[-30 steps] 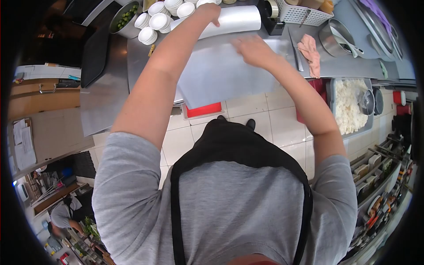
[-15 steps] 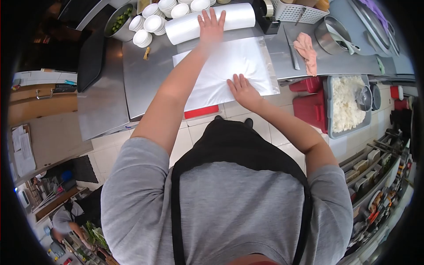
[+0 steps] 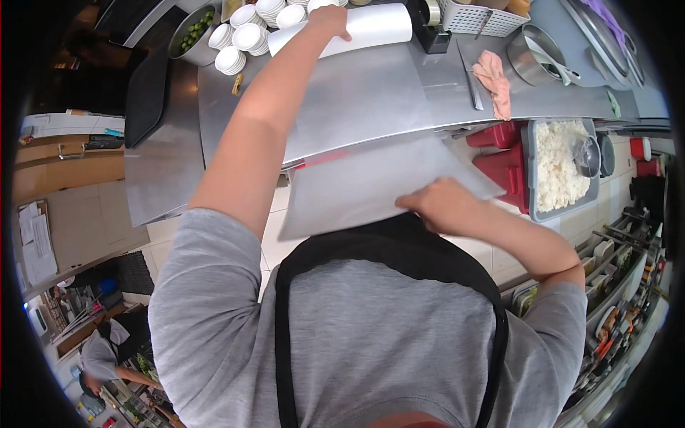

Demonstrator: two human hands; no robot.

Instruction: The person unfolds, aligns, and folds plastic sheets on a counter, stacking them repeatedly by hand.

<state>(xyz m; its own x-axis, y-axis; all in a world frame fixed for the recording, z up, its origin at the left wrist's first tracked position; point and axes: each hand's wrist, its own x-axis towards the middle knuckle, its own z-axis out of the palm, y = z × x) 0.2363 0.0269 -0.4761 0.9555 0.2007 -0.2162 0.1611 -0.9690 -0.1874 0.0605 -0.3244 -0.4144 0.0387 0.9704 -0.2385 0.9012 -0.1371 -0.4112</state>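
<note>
My left hand [image 3: 330,23] lies over the top of a white roll of plastic bags [image 3: 378,27] at the back of the steel counter, its thumb on the near side and its fingertips mostly hidden. A translucent plastic sheet [image 3: 378,171] stretches over the counter's front edge towards my apron, blurred by motion. My right hand [image 3: 442,205] is closed on the sheet's near edge, just in front of my apron.
Stacked white dishes [image 3: 250,37] and a pot of green fruit [image 3: 194,36] stand behind left. A tape dispenser [image 3: 432,36], a knife [image 3: 471,78], a pink cloth [image 3: 492,78] and a metal pot [image 3: 535,53] lie right. Below is a rice tub [image 3: 560,164]. Another person [image 3: 107,349] works behind left.
My right hand has gone from lying flat on the sheet to gripping its edge, pulling it off the counter towards me. My left hand has shifted slightly back and left on the roll.
</note>
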